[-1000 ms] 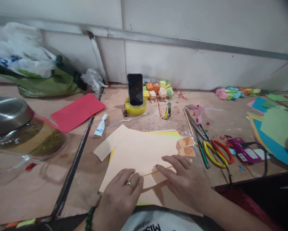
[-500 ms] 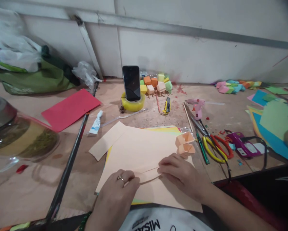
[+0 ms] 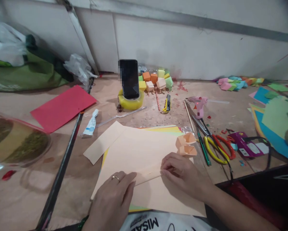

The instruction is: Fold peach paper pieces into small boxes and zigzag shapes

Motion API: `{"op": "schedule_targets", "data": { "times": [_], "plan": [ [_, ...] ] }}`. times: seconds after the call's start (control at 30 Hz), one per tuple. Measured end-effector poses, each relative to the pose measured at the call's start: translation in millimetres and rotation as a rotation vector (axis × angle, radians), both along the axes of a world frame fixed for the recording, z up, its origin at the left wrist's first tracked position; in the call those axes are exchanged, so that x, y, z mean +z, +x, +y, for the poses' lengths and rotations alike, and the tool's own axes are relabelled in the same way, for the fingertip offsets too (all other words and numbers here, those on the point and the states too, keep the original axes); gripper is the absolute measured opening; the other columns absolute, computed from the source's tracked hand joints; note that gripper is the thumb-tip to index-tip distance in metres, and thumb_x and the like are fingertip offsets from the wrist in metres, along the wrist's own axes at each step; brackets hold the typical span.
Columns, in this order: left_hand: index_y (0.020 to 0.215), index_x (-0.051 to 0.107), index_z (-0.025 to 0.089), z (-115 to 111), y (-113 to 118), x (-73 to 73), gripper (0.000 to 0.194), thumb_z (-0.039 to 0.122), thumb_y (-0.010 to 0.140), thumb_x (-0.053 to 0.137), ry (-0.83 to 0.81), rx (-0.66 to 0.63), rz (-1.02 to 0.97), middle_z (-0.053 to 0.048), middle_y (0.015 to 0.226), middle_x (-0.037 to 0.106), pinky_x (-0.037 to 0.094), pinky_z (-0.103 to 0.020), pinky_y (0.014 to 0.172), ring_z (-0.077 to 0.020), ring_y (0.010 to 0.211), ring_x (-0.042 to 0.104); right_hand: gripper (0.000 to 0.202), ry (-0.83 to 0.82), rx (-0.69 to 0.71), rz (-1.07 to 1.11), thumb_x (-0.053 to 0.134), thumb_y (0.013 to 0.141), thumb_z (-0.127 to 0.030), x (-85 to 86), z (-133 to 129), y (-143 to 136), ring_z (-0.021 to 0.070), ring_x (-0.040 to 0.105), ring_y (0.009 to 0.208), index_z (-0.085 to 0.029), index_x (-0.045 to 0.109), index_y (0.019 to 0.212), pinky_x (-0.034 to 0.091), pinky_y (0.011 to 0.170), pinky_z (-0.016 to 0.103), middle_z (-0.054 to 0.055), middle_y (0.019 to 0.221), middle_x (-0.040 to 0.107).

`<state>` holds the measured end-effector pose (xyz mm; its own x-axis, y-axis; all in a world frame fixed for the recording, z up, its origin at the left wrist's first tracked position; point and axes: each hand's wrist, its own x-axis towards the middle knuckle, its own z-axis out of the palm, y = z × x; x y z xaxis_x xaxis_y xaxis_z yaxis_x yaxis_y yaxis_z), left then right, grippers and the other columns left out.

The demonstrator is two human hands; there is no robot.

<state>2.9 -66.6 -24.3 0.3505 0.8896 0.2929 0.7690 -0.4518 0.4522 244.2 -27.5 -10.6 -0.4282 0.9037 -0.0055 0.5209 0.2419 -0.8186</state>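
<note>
A folded strip of peach paper point(image 3: 148, 175) lies slantwise between my two hands, above a larger peach sheet point(image 3: 134, 144). My left hand point(image 3: 113, 192), with a ring on one finger, holds the strip's left end under its bent fingers. At the other end, my right hand point(image 3: 179, 171) pinches the strip between thumb and fingertips. Two small open boxes of folded peach paper point(image 3: 187, 150) sit just beyond my right hand. Another peach strip point(image 3: 101, 144) rests at the sheet's upper left. Yellow and green paper shows beneath the sheet.
A phone point(image 3: 129, 78) stands in a yellow tape roll point(image 3: 131, 101), beside several folded paper cubes point(image 3: 153, 79). To the right are a pink glue gun point(image 3: 199, 106), yellow-handled scissors point(image 3: 214, 152) and a purple device point(image 3: 242, 144). Red paper point(image 3: 63, 107) and a tube point(image 3: 91, 123) lie left.
The strip's raised edge has come down, and the fold looks flatter. My left fingers have straightened a little along it. The whole view has shifted slightly.
</note>
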Motion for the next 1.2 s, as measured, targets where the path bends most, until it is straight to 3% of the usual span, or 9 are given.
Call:
{"op": "schedule_targets", "data": {
  "times": [0.37, 0.53, 0.6, 0.67, 0.73, 0.8, 0.87, 1.0, 1.2],
  "plan": [
    [0.118, 0.059, 0.021, 1, -4, -1.0, 0.038, 0.01, 0.089, 0.038, 0.011, -0.088, 0.056, 0.001, 0.067, 0.056, 0.045, -0.021, 0.05, -0.0128, 0.057, 0.06, 0.016, 0.047, -0.009, -0.02, 0.052, 0.082, -0.012, -2.1, 4, -2, 0.0124, 0.059, 0.067, -0.018, 0.059, 0.069, 0.048, 0.056, 0.021, 0.003, 0.075, 0.061],
    [0.121, 0.059, 0.028, 0, -10, -6.5, 0.049, 0.004, 0.083, 0.04, -0.036, -0.138, 0.193, -0.001, 0.073, 0.056, 0.042, -0.02, 0.048, -0.0127, 0.059, 0.057, 0.016, 0.089, 0.002, -0.065, 0.045, 0.083, -0.008, -1.2, 3, -2, 0.0126, 0.055, 0.065, -0.019, 0.053, 0.074, 0.047, 0.053, 0.022, 0.003, 0.075, 0.057],
    [0.119, 0.06, 0.031, -2, -12, -9.9, 0.053, 0.001, 0.079, 0.042, -0.038, -0.152, 0.288, -0.002, 0.077, 0.057, 0.041, -0.021, 0.048, -0.0136, 0.061, 0.056, 0.018, 0.199, 0.038, -0.136, 0.043, 0.085, -0.007, -0.3, 2, -2, 0.0136, 0.055, 0.068, -0.019, 0.055, 0.08, 0.048, 0.056, 0.023, 0.004, 0.079, 0.057],
    [0.119, 0.06, 0.03, -4, -12, -11.7, 0.056, -0.002, 0.076, 0.044, 0.002, -0.173, 0.367, -0.004, 0.084, 0.061, 0.044, -0.023, 0.054, -0.0164, 0.069, 0.058, 0.023, 0.435, 0.104, -0.245, 0.041, 0.088, -0.006, 0.1, -1, -4, 0.0172, 0.057, 0.082, -0.019, 0.061, 0.09, 0.049, 0.067, 0.028, 0.008, 0.09, 0.062],
    [0.12, 0.059, 0.023, -8, -8, -10.9, 0.054, -0.002, 0.075, 0.045, 0.092, -0.198, 0.416, -0.009, 0.096, 0.065, 0.049, -0.03, 0.066, -0.0211, 0.083, 0.059, 0.026, 0.677, 0.211, -0.342, 0.041, 0.092, -0.007, 0.2, -5, -6, 0.0204, 0.055, 0.097, -0.019, 0.064, 0.099, 0.047, 0.078, 0.034, 0.01, 0.105, 0.064],
    [0.119, 0.06, 0.015, -11, -2, -8.2, 0.049, -0.003, 0.076, 0.043, 0.172, -0.218, 0.445, -0.013, 0.105, 0.066, 0.048, -0.036, 0.076, -0.0244, 0.092, 0.059, 0.025, 0.793, 0.304, -0.398, 0.041, 0.095, -0.011, 0.1, -8, -8, 0.0211, 0.053, 0.102, -0.018, 0.065, 0.099, 0.045, 0.08, 0.035, 0.008, 0.112, 0.065],
    [0.113, 0.062, 0.01, -14, 2, -4.6, 0.041, -0.003, 0.079, 0.041, 0.204, -0.25, 0.454, -0.014, 0.103, 0.068, 0.046, -0.037, 0.079, -0.0242, 0.093, 0.059, 0.027, 0.789, 0.348, -0.431, 0.039, 0.097, -0.015, -0.5, -9, -5, 0.0205, 0.054, 0.097, -0.016, 0.066, 0.097, 0.045, 0.076, 0.034, 0.007, 0.108, 0.067],
    [0.103, 0.063, 0.012, -15, -2, 1.5, 0.026, 0.002, 0.089, 0.043, 0.253, -0.307, 0.424, -0.01, 0.102, 0.07, 0.045, -0.036, 0.08, -0.0228, 0.092, 0.061, 0.031, 0.767, 0.306, -0.454, 0.034, 0.097, -0.011, -5.6, -11, 13, 0.0201, 0.055, 0.085, -0.012, 0.065, 0.099, 0.046, 0.071, 0.035, 0.009, 0.099, 0.069],
    [0.103, 0.06, 0.01, -11, -3, 10.2, 0.028, 0.001, 0.088, 0.039, 0.256, -0.345, 0.485, -0.013, 0.1, 0.07, 0.05, -0.034, 0.072, -0.0227, 0.086, 0.063, 0.029, 0.84, 0.171, -0.448, 0.041, 0.088, -0.004, -14.5, -20, 27, 0.0214, 0.056, 0.091, -0.015, 0.068, 0.091, 0.05, 0.073, 0.036, 0.01, 0.099, 0.07]
  ]
}}
